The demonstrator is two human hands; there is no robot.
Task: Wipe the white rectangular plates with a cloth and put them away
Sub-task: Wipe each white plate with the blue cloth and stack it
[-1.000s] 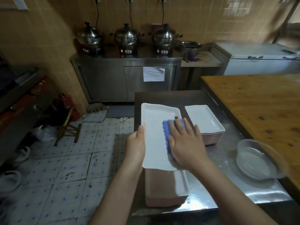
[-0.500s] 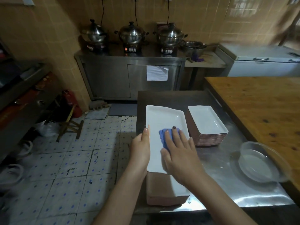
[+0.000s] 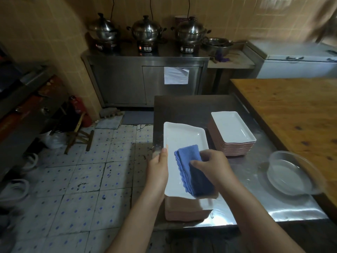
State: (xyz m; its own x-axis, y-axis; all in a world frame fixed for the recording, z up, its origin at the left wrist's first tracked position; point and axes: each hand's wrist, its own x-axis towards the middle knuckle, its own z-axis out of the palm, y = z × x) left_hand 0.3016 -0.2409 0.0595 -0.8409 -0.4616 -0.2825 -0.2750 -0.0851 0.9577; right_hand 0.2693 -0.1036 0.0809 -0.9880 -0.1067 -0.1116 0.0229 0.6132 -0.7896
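My left hand (image 3: 158, 168) grips the left edge of a white rectangular plate (image 3: 184, 139), thumb on its rim, holding it above a stack of plates (image 3: 184, 209) at the near edge of the steel table (image 3: 242, 176). My right hand (image 3: 212, 166) pinches a folded blue cloth (image 3: 193, 168), which hangs lifted and tilted over the near part of that plate. A second stack of white rectangular plates (image 3: 232, 133) stands to the right, farther back on the table.
A clear glass bowl (image 3: 290, 173) sits at the table's right, beside a wooden counter (image 3: 291, 114). Three steel pots (image 3: 146, 31) stand on a steel cabinet (image 3: 145, 77) at the back wall. Tiled floor (image 3: 87, 170) lies to the left, with a small wooden stool (image 3: 78, 136).
My right hand went from pressing flat on the cloth to pinching it and lifting it off the plate, after sliding toward the near end. The left hand keeps its hold.
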